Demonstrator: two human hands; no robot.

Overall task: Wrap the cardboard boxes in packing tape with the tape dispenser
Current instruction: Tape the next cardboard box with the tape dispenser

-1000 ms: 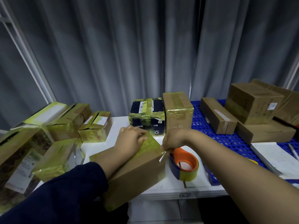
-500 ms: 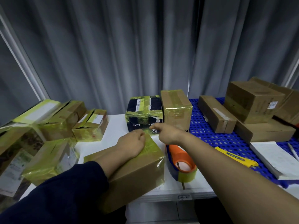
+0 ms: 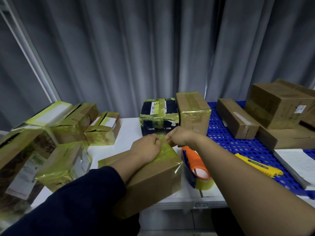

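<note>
A brown cardboard box (image 3: 150,178) lies at the near edge of the white desk (image 3: 129,128), its near end hanging past the edge, with yellowish tape glinting over its far end and right corner. Both hands meet at the far top edge of this box. The left hand (image 3: 144,149), its forearm coming out of a dark blue sleeve (image 3: 76,201), rests on the box top with fingers curled in, pressing on the taped surface; whether it pinches the tape itself cannot be told. The right hand (image 3: 179,137) is curled just beside it, fingertips drawn together at the same edge as if pinching tape, though the exact hold is blurred. The tape dispenser (image 3: 196,167), orange and blue with a roll of clear yellowish tape, stands on the desk just to the right of the box, under the bare right forearm, touched by neither hand. A yellow cutter (image 3: 259,166) lies on the blue perforated mat (image 3: 230,142) further right, beside a white pad (image 3: 296,164) and plain untaped boxes (image 3: 237,118). Behind the hands stand a dark box (image 3: 159,120) strapped in tape and a taller taped box (image 3: 193,111). More wrapped boxes (image 3: 71,123) crowd the left side of the desk. Grey curtains (image 3: 136,48) hang behind.
</note>
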